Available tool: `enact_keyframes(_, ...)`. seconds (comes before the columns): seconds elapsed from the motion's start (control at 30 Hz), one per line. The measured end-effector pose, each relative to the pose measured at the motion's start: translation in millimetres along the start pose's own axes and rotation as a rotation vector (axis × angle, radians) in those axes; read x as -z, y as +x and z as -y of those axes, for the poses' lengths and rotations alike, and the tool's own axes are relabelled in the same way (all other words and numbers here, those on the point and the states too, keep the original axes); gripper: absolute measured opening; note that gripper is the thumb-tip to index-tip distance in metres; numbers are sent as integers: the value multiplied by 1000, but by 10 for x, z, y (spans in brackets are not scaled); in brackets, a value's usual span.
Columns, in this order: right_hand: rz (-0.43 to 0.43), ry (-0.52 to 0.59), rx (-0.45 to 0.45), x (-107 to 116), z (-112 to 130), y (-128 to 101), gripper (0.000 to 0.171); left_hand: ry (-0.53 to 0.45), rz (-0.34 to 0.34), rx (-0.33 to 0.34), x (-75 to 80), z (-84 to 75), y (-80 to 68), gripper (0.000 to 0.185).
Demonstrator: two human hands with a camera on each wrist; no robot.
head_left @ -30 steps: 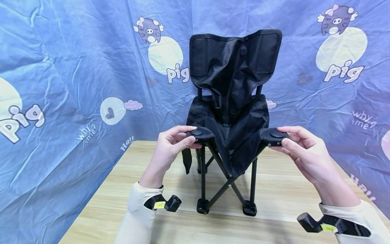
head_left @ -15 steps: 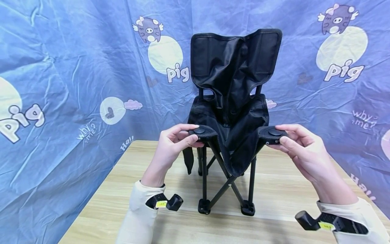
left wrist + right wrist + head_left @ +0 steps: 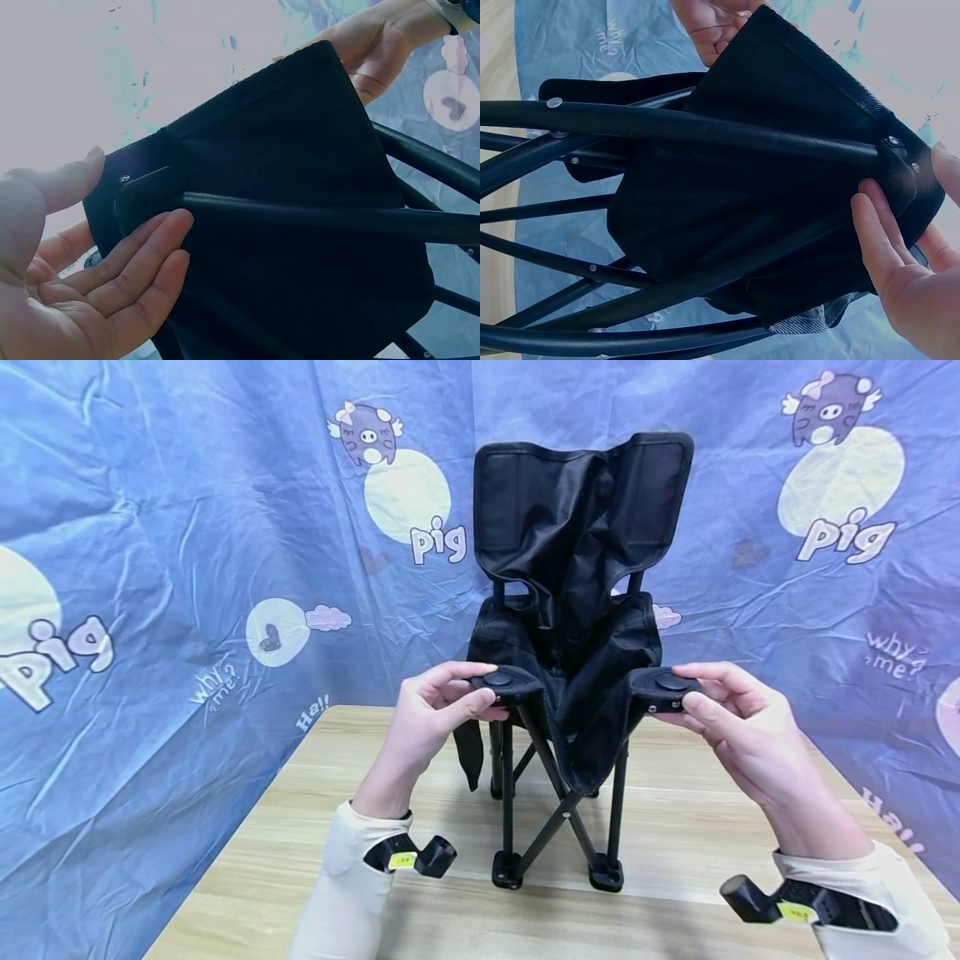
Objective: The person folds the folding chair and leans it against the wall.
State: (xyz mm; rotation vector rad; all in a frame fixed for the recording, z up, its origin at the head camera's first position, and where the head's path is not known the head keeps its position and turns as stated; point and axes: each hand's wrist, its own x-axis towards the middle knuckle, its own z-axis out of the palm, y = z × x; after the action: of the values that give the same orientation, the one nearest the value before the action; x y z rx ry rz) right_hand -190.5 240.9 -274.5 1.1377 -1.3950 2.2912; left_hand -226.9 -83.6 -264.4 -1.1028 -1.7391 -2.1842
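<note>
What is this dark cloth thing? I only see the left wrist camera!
Observer: A small black fabric folding chair, standing upright on a light wooden table.
Operator: Does it have feet?
Observer: Yes, black blocky feet rest on the tabletop.
Operator: What is the other hand doing?
Observer: The right hand pinches the seat's front corner, beside a round black cap.

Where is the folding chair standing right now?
In the head view, the folding chair stands centred on the wooden table, before the blue backdrop, its front corners held by the left hand and right hand.
</note>
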Motion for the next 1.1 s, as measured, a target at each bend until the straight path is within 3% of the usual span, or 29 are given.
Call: enact_keyframes(1.1,-23,-84,-17,-227,24,104,32,-17,37,-30,-216,-102,78,31)
